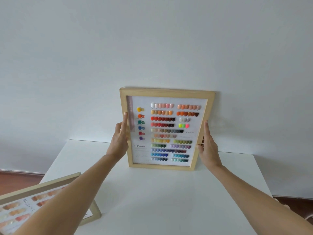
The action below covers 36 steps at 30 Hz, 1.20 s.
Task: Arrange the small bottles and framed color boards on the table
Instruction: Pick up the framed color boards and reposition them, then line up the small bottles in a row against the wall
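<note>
board [166,131]: I clamp its side rails between left fingers [125,121] and right fingers [207,131], upright
risk: base skids forward on table [152,200] when I release

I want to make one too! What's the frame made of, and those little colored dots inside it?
The frame looks like pale, unpainted wood: matte, with faint grain lines along its top edge. The colored dots look like glossy plastic nail-shaped chips, since each shows a small shine. They sit on a white backing, probably card; whether glass covers them is unclear.
</note>
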Each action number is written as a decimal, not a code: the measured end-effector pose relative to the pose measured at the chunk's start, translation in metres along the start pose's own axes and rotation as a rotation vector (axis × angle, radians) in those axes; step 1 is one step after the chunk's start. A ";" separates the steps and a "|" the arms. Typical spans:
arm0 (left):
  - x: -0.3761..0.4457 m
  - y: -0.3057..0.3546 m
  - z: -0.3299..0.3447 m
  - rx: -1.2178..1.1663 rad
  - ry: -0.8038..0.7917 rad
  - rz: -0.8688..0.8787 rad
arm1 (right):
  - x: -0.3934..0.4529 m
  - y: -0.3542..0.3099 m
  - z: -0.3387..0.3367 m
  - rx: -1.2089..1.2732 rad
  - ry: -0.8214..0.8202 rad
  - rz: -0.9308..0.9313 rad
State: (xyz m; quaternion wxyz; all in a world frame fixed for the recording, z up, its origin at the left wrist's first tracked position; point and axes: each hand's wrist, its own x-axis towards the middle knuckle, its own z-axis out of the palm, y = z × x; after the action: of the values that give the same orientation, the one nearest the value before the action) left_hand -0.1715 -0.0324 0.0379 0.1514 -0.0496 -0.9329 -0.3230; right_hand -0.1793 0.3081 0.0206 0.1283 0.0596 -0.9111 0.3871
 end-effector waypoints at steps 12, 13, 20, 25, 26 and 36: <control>0.002 0.004 0.000 0.078 -0.012 -0.010 | -0.003 -0.003 0.002 -0.013 0.013 0.033; 0.000 0.006 0.000 0.081 -0.010 -0.011 | -0.004 -0.005 0.001 -0.022 0.021 0.040; -0.018 0.032 -0.002 0.044 0.058 -0.022 | -0.025 -0.017 -0.015 -0.073 0.032 0.077; -0.037 0.060 0.005 0.081 0.154 0.106 | -0.059 -0.017 -0.041 -0.132 0.004 0.131; -0.041 0.065 0.009 0.073 0.138 0.140 | -0.068 -0.015 -0.048 -0.140 -0.007 0.146; -0.095 0.137 0.073 -0.077 -0.148 0.358 | -0.153 0.021 -0.149 -0.190 0.045 0.298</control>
State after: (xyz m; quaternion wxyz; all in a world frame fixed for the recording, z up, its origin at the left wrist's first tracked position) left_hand -0.0733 0.1213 0.0338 0.1354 -0.2439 -0.9047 -0.3220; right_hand -0.0088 0.4315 0.0627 0.0949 -0.0971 -0.9392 0.3153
